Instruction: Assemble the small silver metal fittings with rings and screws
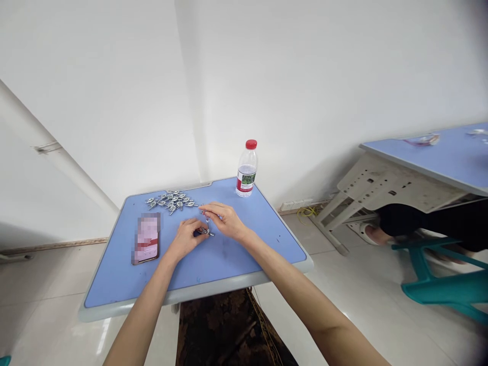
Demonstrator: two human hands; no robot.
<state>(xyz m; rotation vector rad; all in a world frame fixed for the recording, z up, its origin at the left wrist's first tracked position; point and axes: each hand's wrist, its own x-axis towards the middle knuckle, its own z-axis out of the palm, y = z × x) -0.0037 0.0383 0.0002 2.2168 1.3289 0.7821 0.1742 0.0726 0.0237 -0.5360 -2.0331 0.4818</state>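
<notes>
Over the middle of the blue desk [179, 277], my left hand [188, 235] has its fingers closed on a small silver metal piece [207, 232] close to the desktop. My right hand [225, 219] is just above and to the right, thumb and fingertips pinched together. A short, thin shiny part runs between its fingertips and the piece in my left hand; its exact kind is too small to make out. Beyond my hands lies a pile of similar silver metal pieces [172, 200] with oval ends.
A phone [148, 239], its screen partly blurred, lies left of my hands. At the back right corner stands a water bottle [247, 170] with a red cap. To the right are another blue desk [450, 157], a green stool [446, 290] and a seated person's leg [404, 223].
</notes>
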